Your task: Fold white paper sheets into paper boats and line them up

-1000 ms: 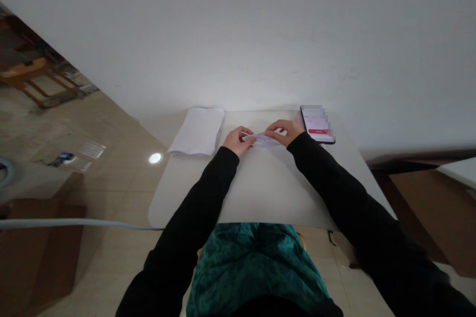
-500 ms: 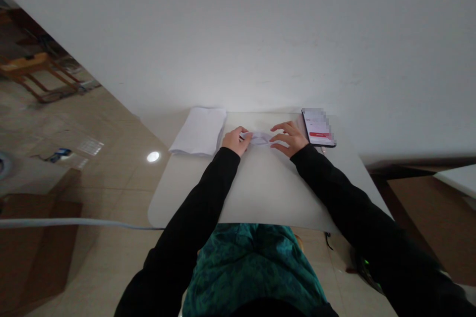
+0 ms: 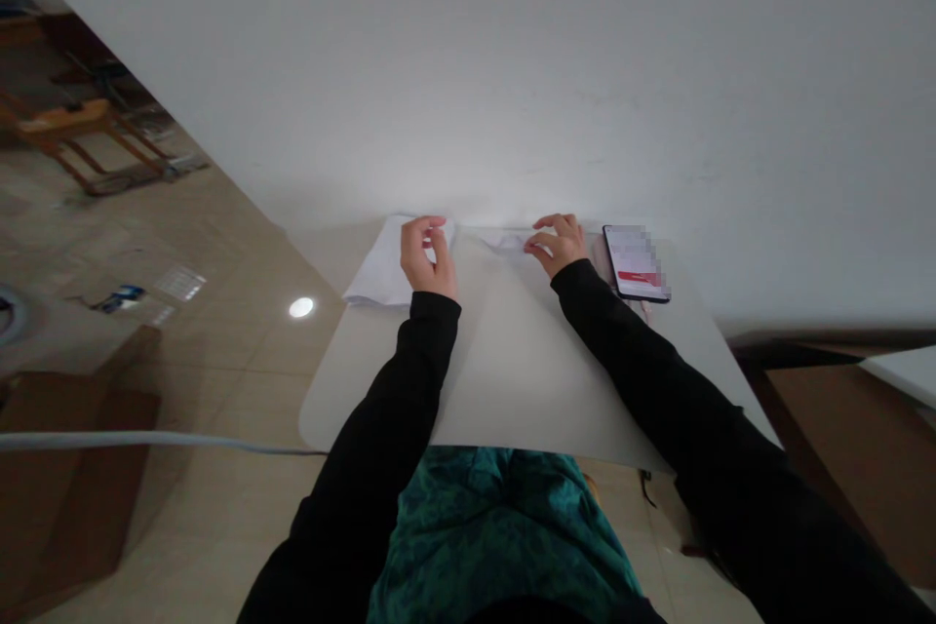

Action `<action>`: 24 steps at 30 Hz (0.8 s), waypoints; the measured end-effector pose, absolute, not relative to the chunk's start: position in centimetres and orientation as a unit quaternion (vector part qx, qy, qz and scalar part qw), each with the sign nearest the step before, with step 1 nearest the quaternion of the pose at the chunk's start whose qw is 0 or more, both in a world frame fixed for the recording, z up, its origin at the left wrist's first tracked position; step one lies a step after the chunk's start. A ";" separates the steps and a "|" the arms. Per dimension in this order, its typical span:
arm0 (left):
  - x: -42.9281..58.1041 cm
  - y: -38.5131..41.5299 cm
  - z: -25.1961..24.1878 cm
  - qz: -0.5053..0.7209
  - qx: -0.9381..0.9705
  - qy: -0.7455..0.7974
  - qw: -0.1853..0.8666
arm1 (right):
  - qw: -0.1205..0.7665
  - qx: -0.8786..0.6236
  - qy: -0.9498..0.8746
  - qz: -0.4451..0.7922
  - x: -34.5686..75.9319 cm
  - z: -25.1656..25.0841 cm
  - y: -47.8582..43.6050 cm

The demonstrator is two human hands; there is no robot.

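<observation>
My left hand is raised over the right part of a pile of white paper sheets. Its fingers are curved with a gap before the thumb, and nothing shows between them. Further right, my right hand has thumb and fingertips pinched at the end of a small white paper piece. This piece lies low over the table near the wall; its exact shape is blurred. A phone with a lit screen is just right of my right hand.
The white table stands against a pale wall. A grey cable runs to its left edge. Cardboard boxes are on the floor at left, with another brown box at right. A wooden chair stands far left.
My left hand has let go of the small paper piece and moved left over the paper pile. My right hand has closed on the piece, which now sits nearer the wall.
</observation>
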State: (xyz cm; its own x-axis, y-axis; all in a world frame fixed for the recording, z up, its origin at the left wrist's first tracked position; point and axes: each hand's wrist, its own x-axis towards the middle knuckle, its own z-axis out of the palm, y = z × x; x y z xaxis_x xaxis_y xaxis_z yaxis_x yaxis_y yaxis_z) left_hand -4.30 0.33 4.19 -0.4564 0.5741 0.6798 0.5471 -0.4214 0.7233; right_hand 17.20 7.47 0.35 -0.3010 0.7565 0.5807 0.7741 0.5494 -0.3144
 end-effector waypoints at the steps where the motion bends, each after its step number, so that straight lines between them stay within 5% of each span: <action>1: -4.6 0.7 4.0 0.671 0.504 0.544 0.020 | 0.357 -0.480 -0.801 -0.009 16.8 0.4 7.9; 19: -6.7 2.8 2.9 0.710 0.410 0.567 0.078 | 0.365 -0.520 -0.772 0.015 14.8 -1.6 10.7; 24: -8.0 1.9 4.2 0.595 0.503 0.620 0.086 | 0.402 -0.509 -0.761 0.012 15.2 -0.9 9.0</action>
